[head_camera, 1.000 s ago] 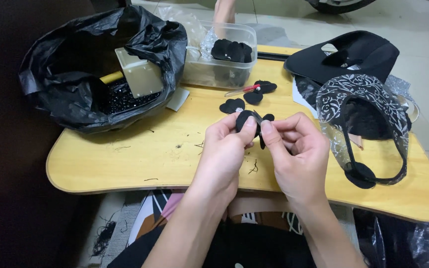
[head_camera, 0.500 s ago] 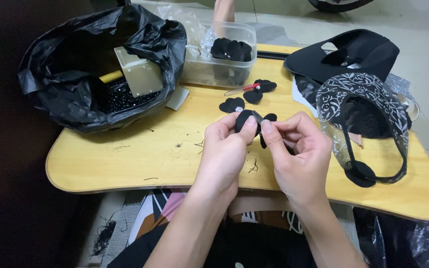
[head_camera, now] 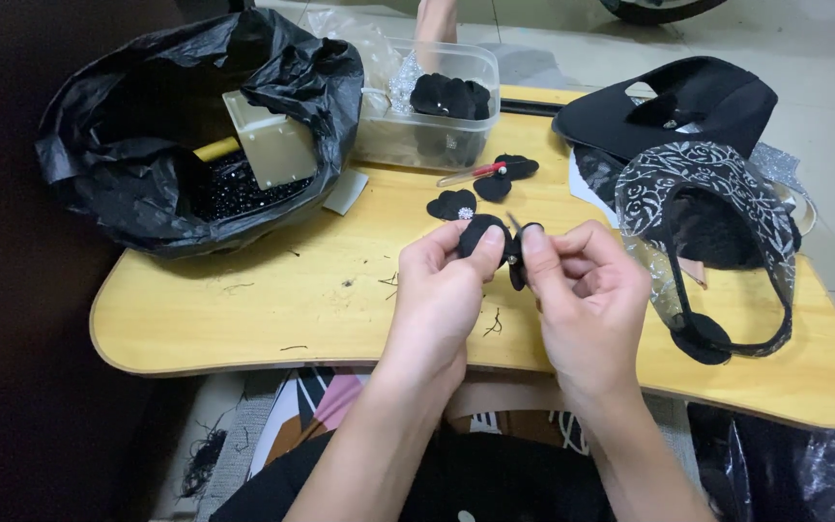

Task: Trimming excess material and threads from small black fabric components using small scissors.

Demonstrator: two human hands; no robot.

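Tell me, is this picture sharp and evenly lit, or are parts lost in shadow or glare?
Head view: the hands, left and right, and the yellow table are sharp and softly lit; the black fabric piece shows little detail; the black plastic bag carries glossy highlights; the far left edge is lost in darkness.

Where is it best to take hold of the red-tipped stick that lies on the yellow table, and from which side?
Probably at the pale shaft of the stick, from above, pinched across its width. It lies flat on the table, and the shaft's left part is bare, while its red end touches black petals. Coming from the left avoids them; the clear box stands close behind.
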